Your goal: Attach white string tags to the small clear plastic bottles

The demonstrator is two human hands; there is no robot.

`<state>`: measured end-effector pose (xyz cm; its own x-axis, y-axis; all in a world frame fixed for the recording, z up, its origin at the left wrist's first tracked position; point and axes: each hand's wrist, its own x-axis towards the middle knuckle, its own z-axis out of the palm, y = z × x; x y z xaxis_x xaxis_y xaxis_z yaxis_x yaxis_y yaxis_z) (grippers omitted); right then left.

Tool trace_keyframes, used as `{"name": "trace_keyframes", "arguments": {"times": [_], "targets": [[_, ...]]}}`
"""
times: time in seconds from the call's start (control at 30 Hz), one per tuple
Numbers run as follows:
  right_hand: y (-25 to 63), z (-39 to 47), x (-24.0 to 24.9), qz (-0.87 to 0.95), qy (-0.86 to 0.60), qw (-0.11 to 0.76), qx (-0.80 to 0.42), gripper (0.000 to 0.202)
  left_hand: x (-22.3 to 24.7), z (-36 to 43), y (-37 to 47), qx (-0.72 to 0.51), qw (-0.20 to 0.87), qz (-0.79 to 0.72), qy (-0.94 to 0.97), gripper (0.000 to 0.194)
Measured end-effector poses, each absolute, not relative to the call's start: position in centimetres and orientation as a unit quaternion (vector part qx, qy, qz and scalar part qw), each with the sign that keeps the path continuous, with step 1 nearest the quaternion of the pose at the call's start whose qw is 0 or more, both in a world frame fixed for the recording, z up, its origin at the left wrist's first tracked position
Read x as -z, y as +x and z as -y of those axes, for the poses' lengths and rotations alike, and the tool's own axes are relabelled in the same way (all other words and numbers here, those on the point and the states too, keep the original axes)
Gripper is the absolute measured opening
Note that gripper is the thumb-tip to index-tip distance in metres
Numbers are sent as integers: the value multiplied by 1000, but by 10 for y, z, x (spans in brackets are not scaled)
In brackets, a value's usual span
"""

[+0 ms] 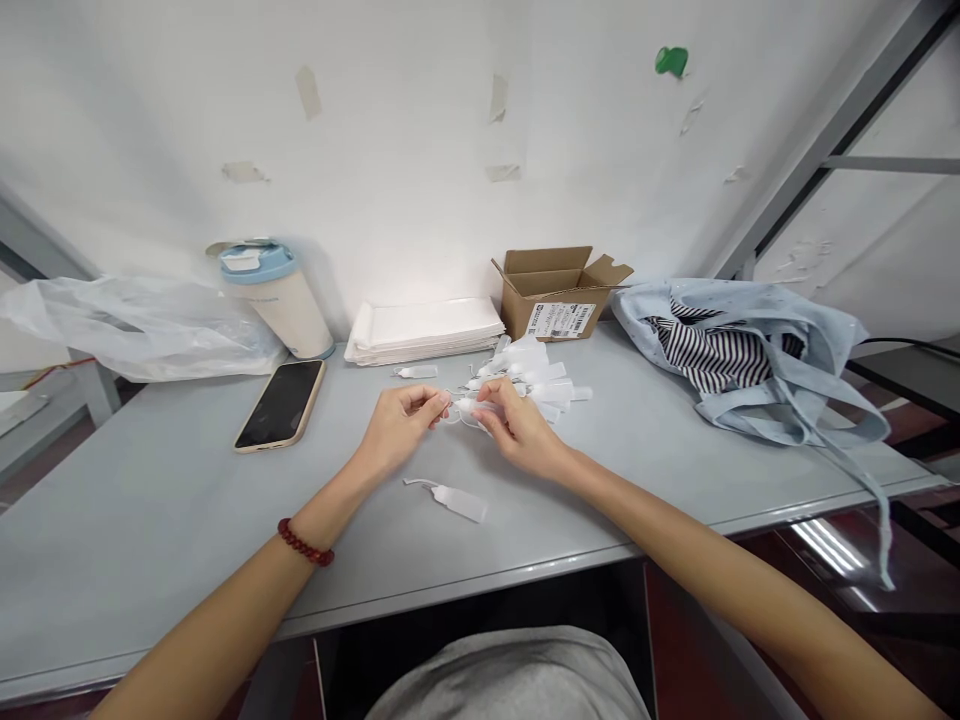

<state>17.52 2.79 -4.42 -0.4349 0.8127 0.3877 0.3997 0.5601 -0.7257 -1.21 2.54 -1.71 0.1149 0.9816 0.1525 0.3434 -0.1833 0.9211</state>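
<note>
My right hand [521, 430] pinches a small translucent dropper bottle [469, 405] by its body, the narrow end pointing left. Close beside that end, my left hand [405, 425] is closed, thumb against forefinger; what lies between them is too small to make out. Just beyond my right hand is a pile of similar translucent bottles [532, 360]. One bottle with a thin bent tube [459, 502] lies nearer to me, below the hands. Another small bottle [417, 372] rests behind my left hand.
Along the wall stand a stack of white envelopes [427, 330] and an open cardboard box [555, 300]. At left are a phone [281, 405], a blue-lidded cup [281, 300] and a plastic bag [150, 325]. A light blue cloth bag [750, 350] lies at right, its strap over the table edge.
</note>
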Motion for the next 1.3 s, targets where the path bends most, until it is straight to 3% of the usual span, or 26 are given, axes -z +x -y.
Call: {"name": "trace_keyframes", "arguments": {"times": [0.27, 0.7, 0.93, 1.1, 1.2, 1.3], "targets": [[178, -29, 44, 813, -370, 376, -247, 9, 22, -26, -11, -434, 415, -492, 630, 31], [180, -34, 42, 834, -379, 329, -230, 17, 19, -28, -10, -390, 312, -503, 705, 28], [177, -28, 33, 891, -330, 312, -16, 35, 26, -56, -40, -415, 219, -581, 665, 30], [171, -15, 29, 923, -260, 254, -126, 26, 43, -72, -59, -370, 114, -648, 656, 27], [166, -7, 27, 923, -246, 230, -185, 30, 50, -78, -63, -367, 57, -655, 658, 20], [163, -4, 27, 926, -236, 217, -199, 39, 53, -84, -63, -345, -12, -596, 725, 31]]}}
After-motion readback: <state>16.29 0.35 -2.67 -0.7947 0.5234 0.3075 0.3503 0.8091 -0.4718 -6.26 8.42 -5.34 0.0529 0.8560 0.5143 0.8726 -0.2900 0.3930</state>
